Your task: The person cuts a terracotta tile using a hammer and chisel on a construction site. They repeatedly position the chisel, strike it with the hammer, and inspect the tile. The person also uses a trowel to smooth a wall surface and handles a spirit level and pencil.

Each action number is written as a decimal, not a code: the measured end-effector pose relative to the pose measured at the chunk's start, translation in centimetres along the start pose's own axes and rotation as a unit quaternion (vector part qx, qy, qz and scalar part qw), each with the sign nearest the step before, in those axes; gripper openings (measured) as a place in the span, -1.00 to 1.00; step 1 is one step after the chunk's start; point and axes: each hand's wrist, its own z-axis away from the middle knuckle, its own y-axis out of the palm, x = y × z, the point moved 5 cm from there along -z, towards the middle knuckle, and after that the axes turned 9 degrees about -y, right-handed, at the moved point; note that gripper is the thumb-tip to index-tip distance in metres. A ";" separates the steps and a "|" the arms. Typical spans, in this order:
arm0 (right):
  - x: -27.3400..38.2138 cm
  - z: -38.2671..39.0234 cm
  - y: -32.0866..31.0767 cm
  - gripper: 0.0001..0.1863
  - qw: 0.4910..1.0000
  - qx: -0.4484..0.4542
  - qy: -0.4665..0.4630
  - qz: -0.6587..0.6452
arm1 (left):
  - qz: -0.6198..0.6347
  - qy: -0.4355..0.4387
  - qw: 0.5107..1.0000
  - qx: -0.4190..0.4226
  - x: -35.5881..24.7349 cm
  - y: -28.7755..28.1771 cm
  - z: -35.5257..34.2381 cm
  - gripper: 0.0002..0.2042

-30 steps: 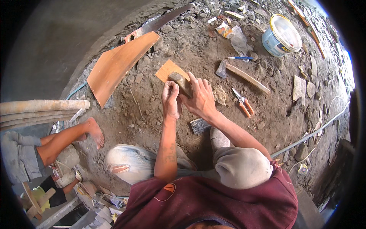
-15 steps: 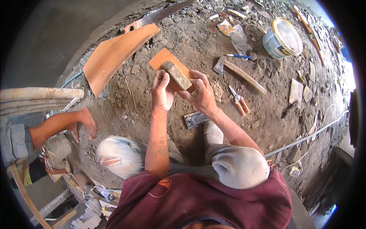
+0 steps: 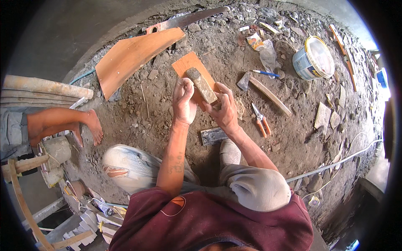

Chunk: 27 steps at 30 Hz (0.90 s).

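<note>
Left hand (image 3: 184, 104) and right hand (image 3: 226, 113) gripping thin board (image 3: 186, 62), block (image 3: 202, 85) on top; if board tilts, block could slide off

The left hand (image 3: 184, 104) and right hand (image 3: 225, 112) grip a small board (image 3: 182, 65) from either side, with a worn block (image 3: 201, 85) lying along it. To the right on the dirt are a hatchet (image 3: 268, 94), orange-handled shears (image 3: 261, 121) and a blue pen (image 3: 266, 73); a bucket (image 3: 302, 62) stands farther right. Far left lie a curved panel (image 3: 134, 54) and, just beyond it, a saw (image 3: 192, 19). Near the hands, by the person's shoe (image 3: 230, 152), is a dark rectangular piece (image 3: 212, 136). At left, another person's bare foot (image 3: 94, 126) rests near pipes (image 3: 46, 90).
</note>
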 end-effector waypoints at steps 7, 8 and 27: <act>-0.4 0.6 0.8 -0.48 0.998 0.013 0.054 -0.028 | -0.163 0.023 0.984 -0.068 0.8 0.1 -0.2 -0.82; -0.3 0.6 0.8 -0.48 0.999 0.011 0.046 -0.018 | -0.174 0.035 0.981 -0.080 1.0 0.2 -0.3 -0.82; -4.2 1.4 -1.5 -0.66 0.878 0.081 0.394 -0.261 | -0.272 0.061 0.956 -0.091 -0.5 -2.3 -2.1 -0.81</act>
